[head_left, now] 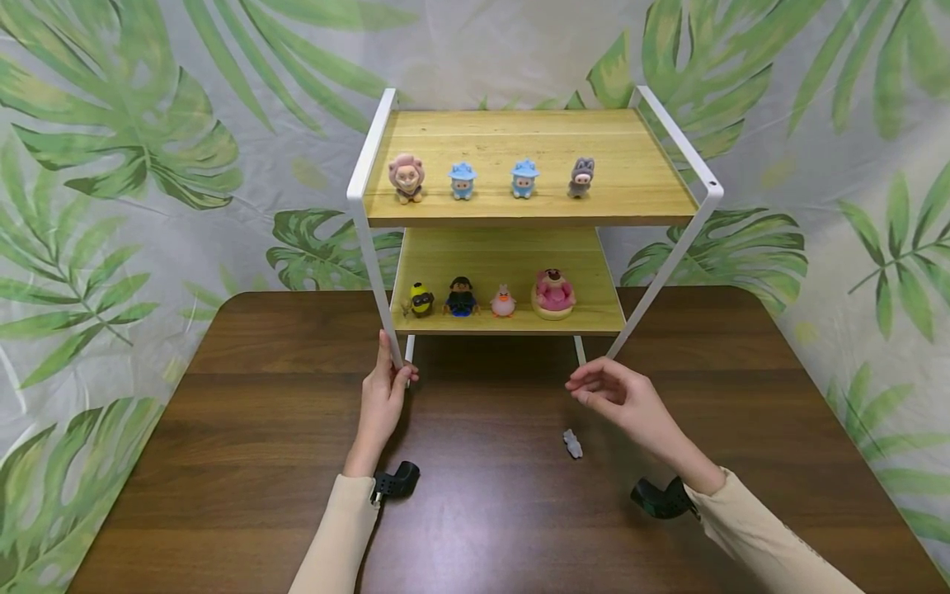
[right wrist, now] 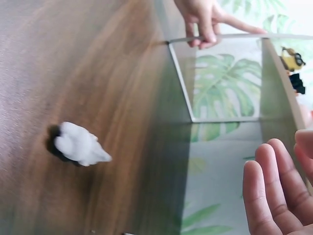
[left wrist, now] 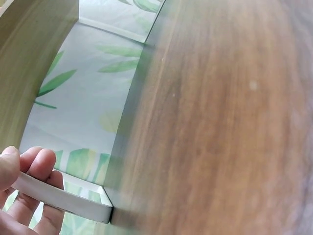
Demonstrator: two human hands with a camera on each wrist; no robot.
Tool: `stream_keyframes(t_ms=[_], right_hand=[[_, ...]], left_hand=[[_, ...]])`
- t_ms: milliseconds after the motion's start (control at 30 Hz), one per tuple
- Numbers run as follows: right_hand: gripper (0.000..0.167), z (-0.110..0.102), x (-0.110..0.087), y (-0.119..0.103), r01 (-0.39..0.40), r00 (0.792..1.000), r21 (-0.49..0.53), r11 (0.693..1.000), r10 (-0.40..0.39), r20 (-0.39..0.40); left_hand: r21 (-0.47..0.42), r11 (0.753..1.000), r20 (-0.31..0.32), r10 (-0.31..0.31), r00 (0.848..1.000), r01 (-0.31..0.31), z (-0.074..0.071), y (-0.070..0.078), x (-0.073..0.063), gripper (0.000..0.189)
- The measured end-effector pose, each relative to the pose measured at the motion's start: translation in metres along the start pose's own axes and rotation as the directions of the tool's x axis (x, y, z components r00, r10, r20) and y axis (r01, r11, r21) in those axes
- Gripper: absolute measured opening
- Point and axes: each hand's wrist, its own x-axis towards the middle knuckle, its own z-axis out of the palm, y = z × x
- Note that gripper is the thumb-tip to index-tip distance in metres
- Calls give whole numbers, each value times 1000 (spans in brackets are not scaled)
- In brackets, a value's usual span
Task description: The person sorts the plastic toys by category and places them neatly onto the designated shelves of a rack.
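A two-tier shelf with white metal legs and wooden boards (head_left: 519, 210) stands on the table. My left hand (head_left: 382, 400) holds its front left leg (left wrist: 63, 198) low down, the fingers and thumb around the white bar in the left wrist view. My right hand (head_left: 619, 396) hovers by the foot of the front right leg (head_left: 649, 285), fingers slightly bent and nothing between them. Below that hand a small grey figurine (head_left: 572, 444) lies on the table; it looks pale and fuzzy (right wrist: 78, 144) in the right wrist view.
On the upper board stand a pink-maned figurine (head_left: 407, 178), two blue-hatted ones (head_left: 463, 181) and a grey eared one (head_left: 581, 178). The lower board carries a yellow goggled figurine (head_left: 421, 299), a dark one (head_left: 461, 297), a pink duck (head_left: 502, 302) and a pink bear (head_left: 553, 295). Leaf-print cloth hangs behind.
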Motion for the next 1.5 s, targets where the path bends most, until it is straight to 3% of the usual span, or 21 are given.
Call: stream_keyframes(t_ms=[667,1033,1500], right_hand=[[23,12,-20,35,-58,993,-131,990,71,97],[21,14,-27,41,-112,971,-222,969,154,185],[28,19,-27,46,-71,971,-277,958,130,200]], left_hand=[[-15,1000,7,-27,1000,27,0,2,0,100],[-10,1000,7,-17,1000,17,0,1,-1,99],[-21,999,11,-43,999,43,1,2,-1,102]])
